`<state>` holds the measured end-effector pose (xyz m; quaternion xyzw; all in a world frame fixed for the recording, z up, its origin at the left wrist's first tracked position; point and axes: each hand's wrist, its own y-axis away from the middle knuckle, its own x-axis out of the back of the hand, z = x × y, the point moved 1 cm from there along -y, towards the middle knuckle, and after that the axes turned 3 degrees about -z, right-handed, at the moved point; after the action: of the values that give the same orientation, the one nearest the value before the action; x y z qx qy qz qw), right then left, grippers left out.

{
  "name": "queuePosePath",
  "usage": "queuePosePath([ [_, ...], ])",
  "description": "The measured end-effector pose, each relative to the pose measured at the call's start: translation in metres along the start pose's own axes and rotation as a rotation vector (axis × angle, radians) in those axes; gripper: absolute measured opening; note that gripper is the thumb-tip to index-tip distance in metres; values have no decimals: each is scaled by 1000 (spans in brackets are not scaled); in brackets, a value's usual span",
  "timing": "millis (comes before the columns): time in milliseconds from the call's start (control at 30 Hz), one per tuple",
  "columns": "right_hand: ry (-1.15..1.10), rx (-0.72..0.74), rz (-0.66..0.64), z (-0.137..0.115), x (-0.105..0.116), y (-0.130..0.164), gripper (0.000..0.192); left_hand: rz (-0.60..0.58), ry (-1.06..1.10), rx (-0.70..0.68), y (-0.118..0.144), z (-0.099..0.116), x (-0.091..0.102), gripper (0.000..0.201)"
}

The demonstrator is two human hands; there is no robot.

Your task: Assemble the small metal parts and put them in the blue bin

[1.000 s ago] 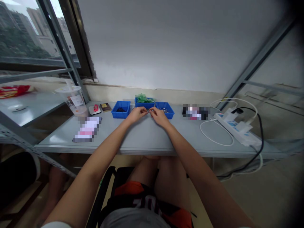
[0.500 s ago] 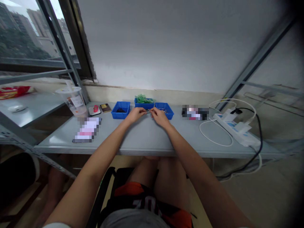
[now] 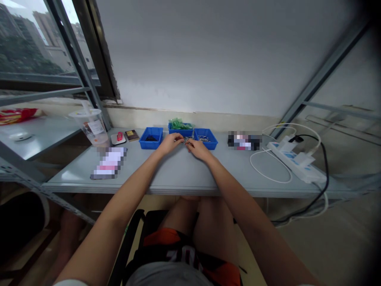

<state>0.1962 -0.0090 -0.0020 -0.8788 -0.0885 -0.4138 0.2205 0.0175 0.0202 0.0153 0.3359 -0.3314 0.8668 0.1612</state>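
My left hand [image 3: 172, 143] is closed in a pinch, with a bit of a small shiny metal piece [image 3: 175, 140] showing at its fingers. Close beside it, my right hand [image 3: 197, 148] has its fingertips drawn together over small metal parts [image 3: 188, 140], too small to tell apart. Whatever sits between the right fingers is hidden. Behind the hands stands a blue bin [image 3: 180, 131] with green plastic packets [image 3: 179, 124]. To the right, a blue bin [image 3: 213, 145] holds shiny metal pieces [image 3: 204, 138]; to the left, another blue bin [image 3: 150, 145] contains dark thin pieces [image 3: 151, 138].
On the left of the grey table [image 3: 181, 176] are a phone [image 3: 109, 163], a plastic drink cup [image 3: 94, 129], a white dish [image 3: 118, 139] with a red packet, and a dark small box [image 3: 132, 135]. A blurred item [image 3: 244, 141], power strip [image 3: 297, 163] and cables lie right.
My hands have parted slightly, and the right fingertips have shifted a little left and down. More of the metal parts behind them now shows. The bins have stayed put.
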Motion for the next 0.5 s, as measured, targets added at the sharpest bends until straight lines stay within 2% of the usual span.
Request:
queuePosePath([
  [167, 14, -4, -23, -3, 0, 2, 19, 20, -20, -6, 0, 1, 0, 16],
  [400, 7, 30, 123, -2, 4, 0, 19, 88, -97, 7, 1, -3, 4, 21],
  [500, -5, 35, 185, -2, 7, -1, 21, 78, -103, 20, 2, -1, 3, 23],
])
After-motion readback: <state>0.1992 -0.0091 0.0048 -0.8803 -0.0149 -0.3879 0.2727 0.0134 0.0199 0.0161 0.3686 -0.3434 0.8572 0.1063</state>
